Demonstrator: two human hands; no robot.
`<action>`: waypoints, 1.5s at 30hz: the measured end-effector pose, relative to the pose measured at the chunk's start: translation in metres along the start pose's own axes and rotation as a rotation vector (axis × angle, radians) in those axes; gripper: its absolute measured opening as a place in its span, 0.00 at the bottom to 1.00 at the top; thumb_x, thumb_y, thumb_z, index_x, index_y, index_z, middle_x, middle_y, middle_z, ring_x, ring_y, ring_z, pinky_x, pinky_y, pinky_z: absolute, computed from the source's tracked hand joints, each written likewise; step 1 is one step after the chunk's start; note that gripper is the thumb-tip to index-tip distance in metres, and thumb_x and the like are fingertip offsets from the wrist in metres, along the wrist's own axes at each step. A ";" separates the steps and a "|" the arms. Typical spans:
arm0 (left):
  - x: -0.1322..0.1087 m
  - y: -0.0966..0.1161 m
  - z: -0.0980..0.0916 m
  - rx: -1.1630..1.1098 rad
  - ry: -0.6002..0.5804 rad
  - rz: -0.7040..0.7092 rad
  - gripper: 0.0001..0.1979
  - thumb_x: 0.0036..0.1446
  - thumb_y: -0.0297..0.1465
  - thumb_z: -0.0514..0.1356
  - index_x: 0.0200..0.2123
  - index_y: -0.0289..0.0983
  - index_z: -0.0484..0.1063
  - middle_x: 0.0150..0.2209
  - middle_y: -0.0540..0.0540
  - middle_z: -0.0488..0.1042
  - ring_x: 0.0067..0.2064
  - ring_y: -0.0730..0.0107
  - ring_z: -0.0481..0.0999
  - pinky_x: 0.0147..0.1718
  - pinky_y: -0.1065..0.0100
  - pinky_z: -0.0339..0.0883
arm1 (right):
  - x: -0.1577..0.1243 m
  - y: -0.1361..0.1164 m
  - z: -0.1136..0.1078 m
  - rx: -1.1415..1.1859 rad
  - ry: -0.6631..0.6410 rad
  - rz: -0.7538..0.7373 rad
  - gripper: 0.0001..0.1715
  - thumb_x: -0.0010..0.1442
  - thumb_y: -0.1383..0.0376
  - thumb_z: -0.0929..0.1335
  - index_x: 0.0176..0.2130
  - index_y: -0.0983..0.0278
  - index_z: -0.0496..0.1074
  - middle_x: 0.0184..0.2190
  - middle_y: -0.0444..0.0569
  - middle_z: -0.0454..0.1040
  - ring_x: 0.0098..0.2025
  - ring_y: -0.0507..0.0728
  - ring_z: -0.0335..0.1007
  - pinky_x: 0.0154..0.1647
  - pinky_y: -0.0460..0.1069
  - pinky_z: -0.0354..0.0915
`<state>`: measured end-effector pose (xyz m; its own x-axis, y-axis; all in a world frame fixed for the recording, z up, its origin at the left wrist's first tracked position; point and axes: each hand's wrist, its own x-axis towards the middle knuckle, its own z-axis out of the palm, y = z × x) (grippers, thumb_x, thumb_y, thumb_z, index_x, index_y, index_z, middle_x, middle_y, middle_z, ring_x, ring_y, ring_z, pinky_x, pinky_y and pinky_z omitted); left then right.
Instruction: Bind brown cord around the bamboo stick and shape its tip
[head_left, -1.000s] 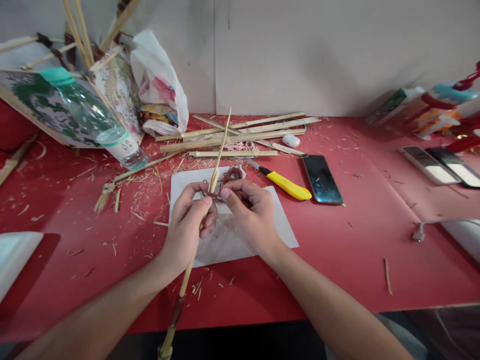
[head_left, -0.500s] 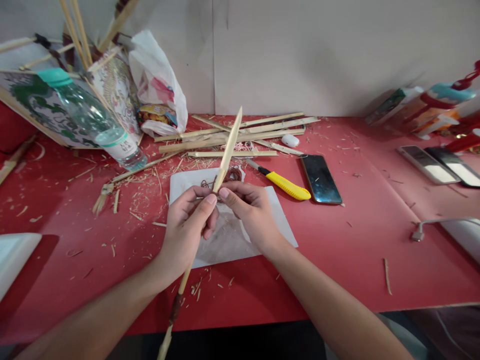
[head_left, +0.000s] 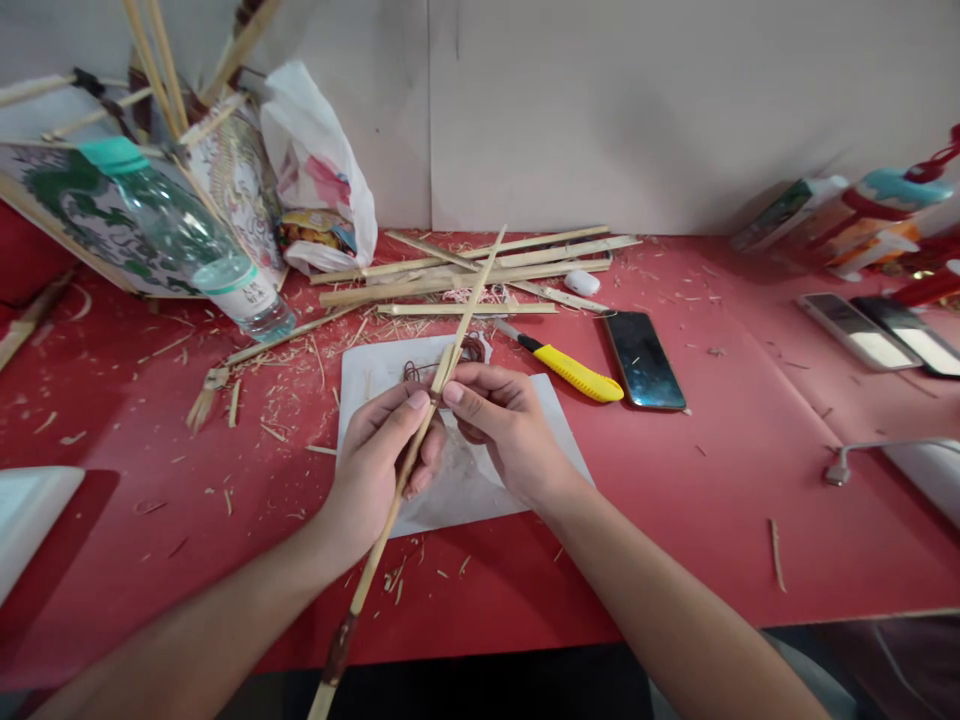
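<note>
A long bamboo stick [head_left: 390, 515] slants up between my hands, its pointed, split upper end above the fingers and a brown wrapped band near its lower end. My left hand [head_left: 386, 440] is closed around it, thumb along the front. My right hand [head_left: 499, 425] pinches at the stick where a few turns of brown cord [head_left: 436, 397] go round it. A loose coil of the same cord [head_left: 472, 349] lies behind on a white sheet of paper [head_left: 510, 490]. Just right of it rests a yellow utility knife [head_left: 577, 372], blade out.
Several bamboo strips [head_left: 420, 288] and shavings lie along the wall. A phone [head_left: 643, 358] and a white earbud case [head_left: 581, 282] are at the right. A water bottle [head_left: 232, 285], a paper lantern [head_left: 82, 215] and a plastic bag [head_left: 322, 170] stand at the left.
The stick has turned about its length between my fingers, so the pointed end now shows narrow and split instead of broad. Both hands stay in nearly the same place.
</note>
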<state>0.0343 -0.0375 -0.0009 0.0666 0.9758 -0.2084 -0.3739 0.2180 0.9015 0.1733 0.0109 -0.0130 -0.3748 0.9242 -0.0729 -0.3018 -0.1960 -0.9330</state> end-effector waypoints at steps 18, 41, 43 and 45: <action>-0.002 0.000 0.001 -0.136 -0.013 -0.121 0.17 0.61 0.45 0.66 0.32 0.37 0.70 0.17 0.57 0.63 0.13 0.83 0.57 0.09 0.82 0.49 | -0.001 -0.002 -0.001 0.070 -0.123 -0.020 0.14 0.59 0.54 0.75 0.38 0.61 0.80 0.24 0.40 0.68 0.22 0.47 0.51 0.22 0.46 0.45; 0.000 0.000 0.001 -0.046 -0.007 -0.114 0.15 0.62 0.42 0.66 0.33 0.38 0.68 0.21 0.56 0.70 0.14 0.84 0.62 0.09 0.84 0.53 | -0.002 -0.005 -0.001 0.075 -0.037 0.007 0.14 0.59 0.55 0.76 0.34 0.64 0.79 0.23 0.40 0.64 0.23 0.47 0.48 0.23 0.48 0.42; 0.000 -0.001 0.001 -0.075 -0.030 -0.133 0.16 0.63 0.44 0.64 0.35 0.37 0.71 0.20 0.55 0.70 0.14 0.83 0.61 0.09 0.84 0.52 | -0.003 -0.006 -0.002 0.073 -0.069 0.016 0.14 0.60 0.55 0.76 0.36 0.64 0.80 0.23 0.40 0.65 0.24 0.47 0.50 0.24 0.48 0.42; 0.000 -0.001 0.001 -0.109 -0.061 -0.153 0.17 0.64 0.45 0.64 0.34 0.36 0.71 0.18 0.54 0.69 0.13 0.84 0.60 0.08 0.84 0.50 | -0.003 -0.006 -0.002 0.076 -0.093 0.017 0.14 0.60 0.54 0.76 0.37 0.63 0.80 0.23 0.40 0.66 0.24 0.48 0.52 0.24 0.47 0.43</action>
<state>0.0358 -0.0377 -0.0010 0.1851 0.9313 -0.3139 -0.4528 0.3642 0.8138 0.1781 0.0096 -0.0080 -0.4593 0.8868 -0.0518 -0.3588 -0.2385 -0.9024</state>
